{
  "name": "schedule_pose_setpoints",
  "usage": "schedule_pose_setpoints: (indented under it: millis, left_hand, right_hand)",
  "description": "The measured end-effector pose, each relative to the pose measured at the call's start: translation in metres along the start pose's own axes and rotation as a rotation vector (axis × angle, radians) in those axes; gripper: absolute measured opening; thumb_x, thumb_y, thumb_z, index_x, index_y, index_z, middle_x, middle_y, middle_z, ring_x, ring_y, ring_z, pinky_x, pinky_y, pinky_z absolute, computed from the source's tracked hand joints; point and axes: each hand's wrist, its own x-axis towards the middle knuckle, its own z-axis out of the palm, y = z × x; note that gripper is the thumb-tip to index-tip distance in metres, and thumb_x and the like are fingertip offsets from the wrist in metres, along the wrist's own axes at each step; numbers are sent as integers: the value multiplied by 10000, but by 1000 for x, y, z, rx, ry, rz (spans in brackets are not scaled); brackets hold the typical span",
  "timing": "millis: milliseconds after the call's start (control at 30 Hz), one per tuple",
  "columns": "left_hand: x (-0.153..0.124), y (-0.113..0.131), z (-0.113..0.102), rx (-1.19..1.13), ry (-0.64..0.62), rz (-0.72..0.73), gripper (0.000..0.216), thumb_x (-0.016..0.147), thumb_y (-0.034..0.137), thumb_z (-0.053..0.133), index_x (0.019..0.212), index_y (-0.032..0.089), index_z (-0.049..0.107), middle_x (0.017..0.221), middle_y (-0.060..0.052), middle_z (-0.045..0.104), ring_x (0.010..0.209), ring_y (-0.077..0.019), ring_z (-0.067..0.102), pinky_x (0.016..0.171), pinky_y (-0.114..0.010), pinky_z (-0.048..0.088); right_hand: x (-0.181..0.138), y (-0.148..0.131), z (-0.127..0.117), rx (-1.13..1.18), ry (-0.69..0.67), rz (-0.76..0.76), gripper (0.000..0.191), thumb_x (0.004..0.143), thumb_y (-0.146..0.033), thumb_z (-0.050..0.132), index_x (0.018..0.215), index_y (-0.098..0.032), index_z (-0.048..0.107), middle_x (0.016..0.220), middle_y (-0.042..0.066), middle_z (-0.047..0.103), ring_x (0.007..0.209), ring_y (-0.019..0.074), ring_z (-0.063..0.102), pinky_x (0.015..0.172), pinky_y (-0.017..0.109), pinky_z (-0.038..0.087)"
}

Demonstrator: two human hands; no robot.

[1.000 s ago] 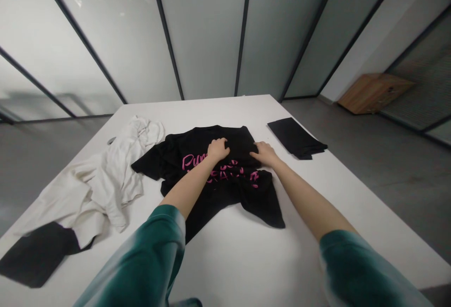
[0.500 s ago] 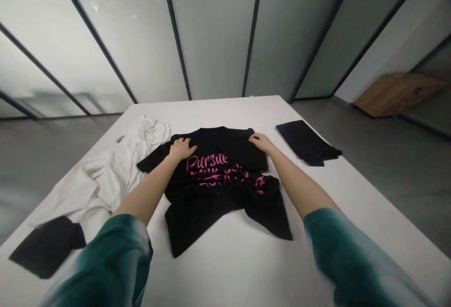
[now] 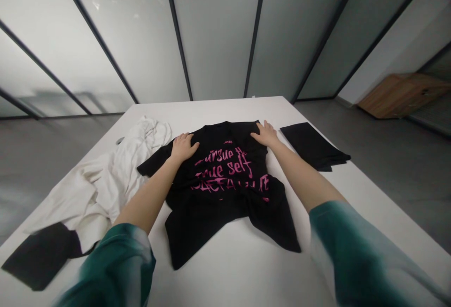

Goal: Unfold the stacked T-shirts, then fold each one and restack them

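**A:** Where's the tee, and what are the hands doing?

**B:** The tee (image 3: 225, 189) lies print-up in the middle of the worktop (image 3: 246, 260). The left hand (image 3: 183, 146) rests flat on its upper left part and the right hand (image 3: 265, 134) flat on its upper right. Both are palm down with fingers spread, gripping nothing.

**A:** What could go wrong?

**B:** The tee's near hem is bunched and twisted, so pressure only at the top may leave those creases in. The worktop looks slick, and I'd guess an uneven push could skew the whole tee. The white garment (image 3: 105, 180) lies against the tee's left sleeve and might get dragged with it.

**A:** Counts?

**B:** One tee and two hands. One white garment sits left of the tee. One folded black cloth (image 3: 313, 145) lies just right of it. One black piece (image 3: 38, 257) is well to its near left, partly under the white garment. One wooden box (image 3: 398, 95) stands on the floor, far right of the tee.
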Motion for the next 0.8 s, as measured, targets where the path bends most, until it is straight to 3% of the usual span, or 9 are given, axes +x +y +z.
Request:
schedule_pose_setpoints:
  millis: [133,267,367,500,667,733,800]
  left_hand:
    - [-28,-3,-1,-20,-17,82,537,917,504,455,1311,161,581,1362,-120,589,1280,-306,507,1091,-426,380]
    - [-60,-1,9,-32,-18,177,534,911,529,476,1281,165,599,1355,-129,587,1264,-310,517,1056,-435,418]
    - [-73,2,21,-67,22,184,508,914,502,484,1289,176,593,1368,-126,577,1263,-308,516,1049,-451,427]
    - [-78,3,34,-100,23,140,473,917,473,481,1256,172,619,1339,-128,591,1233,-311,534,1036,-460,441]
    - [-78,0,38,-107,22,163,474,915,470,480,1238,160,634,1343,-140,584,1246,-314,526,1039,-465,440]
    - [-78,-1,39,-111,25,169,470,913,472,479,1232,165,637,1345,-138,584,1251,-310,524,1043,-462,437]
    - [-77,-3,41,-114,30,173,462,910,475,482,1226,176,638,1344,-130,587,1255,-304,522,1049,-456,432]
  right_hand:
    - [-43,4,7,40,100,-155,553,869,-451,555,1337,-157,572,1473,183,474,1335,379,427,1083,538,347]
    - [-86,19,5,119,209,-36,446,919,-365,425,1224,-115,634,1256,191,635,1164,315,573,990,436,432]
    - [-106,29,-3,65,84,99,424,941,-420,391,973,-162,725,1072,163,709,1055,314,626,899,399,453]
    - [-125,23,-7,11,-92,80,475,908,-574,459,732,-203,698,942,132,719,989,316,645,843,376,450]
    - [-147,0,3,330,-90,-18,179,836,-337,582,920,-190,639,1048,104,704,1018,259,642,890,352,479]
    - [-153,-5,1,558,-78,33,196,811,-293,594,987,-207,589,1048,72,706,1015,236,650,888,342,502]
    - [-159,-8,-5,748,-105,182,186,803,-291,604,969,-226,549,965,44,715,949,224,674,835,336,533]
